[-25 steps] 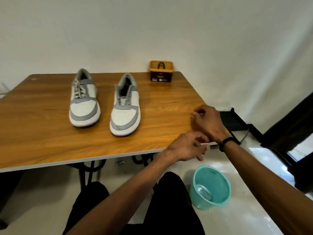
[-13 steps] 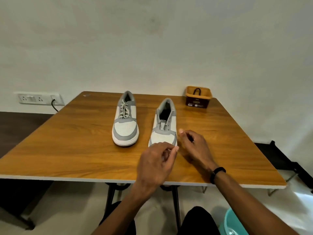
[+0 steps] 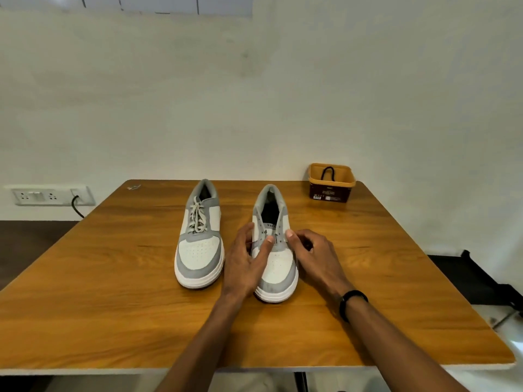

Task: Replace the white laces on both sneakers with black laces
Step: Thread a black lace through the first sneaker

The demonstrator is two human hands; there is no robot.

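Left hand [image 3: 249, 263] lay over the left flank of the right sneaker [image 3: 276, 250], fingers mostly straight, index fingertip on the lower eyelets, thumb against the shoe's side; touching, not gripping. Right hand [image 3: 314, 258] sat against the shoe's right flank, fingers curled, thumb and index pinched together by the lowest eyelet; whether a lace end was between them was too small to tell. A black band [image 3: 351, 302] was on that wrist. The right sneaker stood mid-desk, long axis front to back, toe toward the near edge, heel toward the far edge, eyelets unlaced, tongue showing. Left sneaker [image 3: 199, 236] stood just beside it on its left, parallel, same heading, white lace [image 3: 197, 217] still threaded and tied. A yellow-rimmed brown tub [image 3: 331, 183] sat at the desk's [image 3: 113, 292] far right corner, a loop of black lace [image 3: 327, 172] sticking up inside. Wall socket strip [image 3: 48, 195] was beyond the far left corner.
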